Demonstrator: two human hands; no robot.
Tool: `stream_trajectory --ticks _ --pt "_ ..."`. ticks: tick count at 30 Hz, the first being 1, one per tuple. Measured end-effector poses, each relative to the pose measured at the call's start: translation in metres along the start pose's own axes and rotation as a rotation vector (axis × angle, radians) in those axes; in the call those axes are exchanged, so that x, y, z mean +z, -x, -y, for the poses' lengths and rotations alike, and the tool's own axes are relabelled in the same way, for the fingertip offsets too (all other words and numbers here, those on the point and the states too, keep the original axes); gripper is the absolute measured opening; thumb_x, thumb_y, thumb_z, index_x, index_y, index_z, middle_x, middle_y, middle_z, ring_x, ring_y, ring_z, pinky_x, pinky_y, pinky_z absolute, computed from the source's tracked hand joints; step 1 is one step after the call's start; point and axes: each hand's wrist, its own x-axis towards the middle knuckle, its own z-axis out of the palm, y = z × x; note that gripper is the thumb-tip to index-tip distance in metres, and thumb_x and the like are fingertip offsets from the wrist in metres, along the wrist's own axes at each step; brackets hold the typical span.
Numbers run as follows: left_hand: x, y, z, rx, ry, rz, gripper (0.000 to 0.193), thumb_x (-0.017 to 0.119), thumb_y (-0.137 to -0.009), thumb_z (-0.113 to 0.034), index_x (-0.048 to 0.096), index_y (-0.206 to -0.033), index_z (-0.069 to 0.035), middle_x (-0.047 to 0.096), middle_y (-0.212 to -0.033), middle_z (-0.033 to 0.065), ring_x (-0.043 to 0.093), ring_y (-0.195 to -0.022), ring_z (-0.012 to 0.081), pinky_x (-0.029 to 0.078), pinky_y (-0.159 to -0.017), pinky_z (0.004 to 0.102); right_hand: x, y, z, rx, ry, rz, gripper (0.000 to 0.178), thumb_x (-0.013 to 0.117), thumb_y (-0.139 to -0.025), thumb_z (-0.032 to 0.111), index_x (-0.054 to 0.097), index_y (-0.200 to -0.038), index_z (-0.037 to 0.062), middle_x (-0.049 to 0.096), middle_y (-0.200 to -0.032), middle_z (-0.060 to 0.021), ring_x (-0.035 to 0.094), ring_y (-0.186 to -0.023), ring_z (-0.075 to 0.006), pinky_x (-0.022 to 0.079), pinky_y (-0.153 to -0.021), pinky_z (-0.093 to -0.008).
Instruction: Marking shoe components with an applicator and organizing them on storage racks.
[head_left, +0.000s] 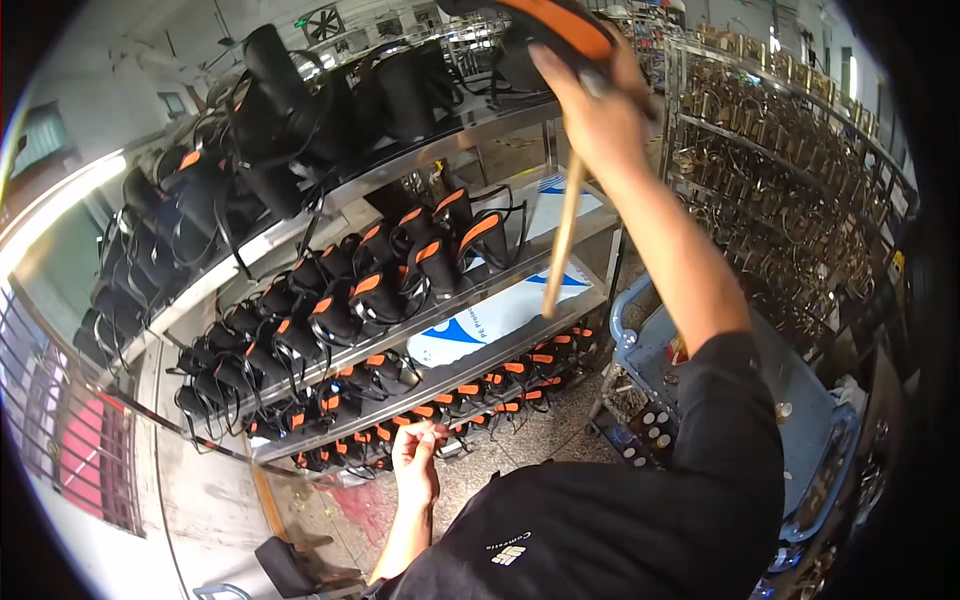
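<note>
My right hand (605, 125) is raised at the top of the head view, its fingers wrapped round a black housing with an orange strip (565, 25). The housing is partly cut off by the frame's upper edge. A light wooden stick (565, 235) hangs down from beside this hand; whether the fingers grip it too is hidden. Low in the middle, my left hand (415, 462) has its fingertips pinched together in front of the lower shelf. Whatever may be between them is too small to name.
A metal rack (385, 408) holds rows of black-and-orange housings (370, 295) with dangling cords. White-and-blue sheets (455, 335) line its shelves. At right stand a blue cart (645, 325) and a tall rack of brass-coloured parts (770, 130). A black seat (285, 568) is at lower left.
</note>
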Motion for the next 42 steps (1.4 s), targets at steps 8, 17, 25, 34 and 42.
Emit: stream_trajectory --ticks 8,17,25,34,42 --pt "0.01 0.016 0.041 -0.123 0.055 -0.134 0.016 0.059 -0.1 -0.011 0.062 -0.114 -0.004 0.069 -0.105 0.0154 0.067 -0.091 0.0236 0.05 -0.085 0.0321 0.109 -0.136 -0.099 0.421 0.501 0.187 0.043 0.072 -0.086 0.029 0.065 -0.114 -0.0031 0.072 -0.103 -0.0188 0.072 -0.091 -0.0309 0.058 -0.079 -0.038" --pt "-0.046 0.033 0.063 -0.13 0.186 -0.365 0.016 0.06 -0.098 -0.012 0.062 -0.113 -0.006 0.07 -0.103 0.0136 0.069 -0.089 0.0232 0.053 -0.076 0.0298 0.177 -0.09 -0.169 0.679 0.599 0.475 0.043 0.064 -0.087 0.026 0.067 -0.106 -0.0123 0.073 -0.102 -0.0205 0.072 -0.089 -0.0319 0.058 -0.076 -0.0384" --pt "-0.071 0.017 0.067 -0.224 0.131 -0.4 0.016 0.059 -0.098 -0.017 0.061 -0.111 -0.007 0.07 -0.099 0.0127 0.069 -0.086 0.0225 0.052 -0.072 0.0304 0.084 -0.058 -0.098 0.253 0.335 0.518 0.044 0.074 -0.086 0.037 0.073 -0.105 -0.0028 0.071 -0.101 -0.0224 0.071 -0.078 -0.0312 0.057 -0.063 -0.0364" --pt "-0.09 0.002 0.068 -0.282 0.133 -0.322 0.017 0.06 -0.097 -0.019 0.061 -0.11 -0.007 0.07 -0.098 0.0131 0.07 -0.086 0.0228 0.053 -0.074 0.0321 0.053 -0.061 -0.144 -0.166 1.079 0.251 0.041 0.076 -0.088 0.035 0.07 -0.122 0.0116 0.075 -0.094 -0.0114 0.071 -0.072 -0.0281 0.055 -0.06 -0.0391" --pt "-0.113 0.018 0.055 -0.291 0.174 -0.34 0.02 0.061 -0.096 -0.019 0.061 -0.112 -0.007 0.07 -0.099 0.0142 0.069 -0.087 0.0242 0.052 -0.075 0.0318 0.051 -0.065 -0.147 -0.224 0.723 -0.088 0.033 0.075 -0.088 0.03 0.072 -0.117 0.0137 0.073 -0.078 -0.0083 0.068 -0.062 -0.0266 0.051 -0.054 -0.0379"
